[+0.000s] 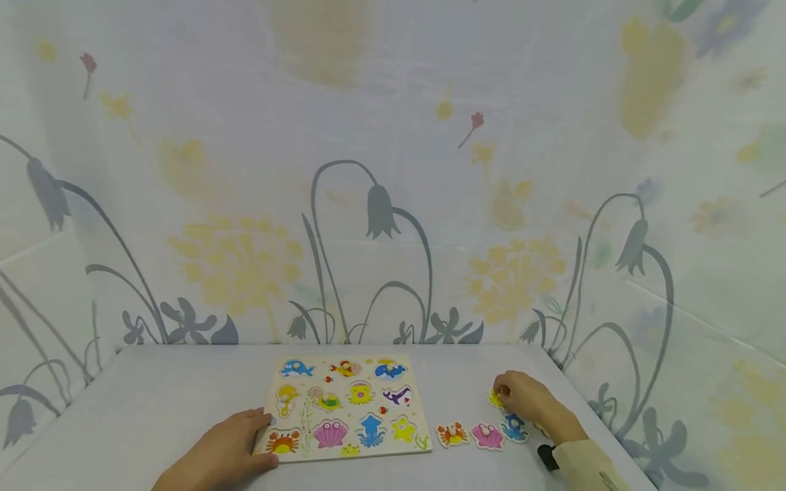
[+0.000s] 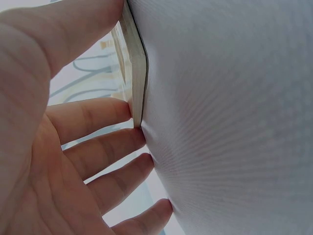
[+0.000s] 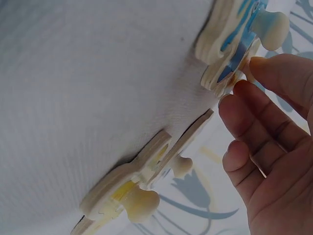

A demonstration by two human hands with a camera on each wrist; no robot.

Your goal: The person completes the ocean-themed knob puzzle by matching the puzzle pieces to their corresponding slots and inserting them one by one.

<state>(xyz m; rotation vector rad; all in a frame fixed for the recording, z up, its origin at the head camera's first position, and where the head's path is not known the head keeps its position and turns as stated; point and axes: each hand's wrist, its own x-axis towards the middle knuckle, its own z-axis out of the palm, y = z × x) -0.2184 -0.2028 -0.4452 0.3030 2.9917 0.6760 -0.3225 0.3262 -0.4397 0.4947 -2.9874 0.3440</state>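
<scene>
A wooden puzzle board with rows of coloured sea creatures lies flat on the table. My left hand touches its near-left corner, thumb at the front edge and fingers along the left side. The left wrist view shows those fingers nearly straight, the index against the board's edge. To the right of the board, my right hand pinches a yellow puzzle piece, mostly covered by the fingers. Just nearer lies a blue piece, beside a pink shell piece and an orange crab piece.
More knobbed pieces lie near the right hand, among them a yellow one in the right wrist view. A white cloth covers the table. Flower-printed curtains hang behind and at both sides.
</scene>
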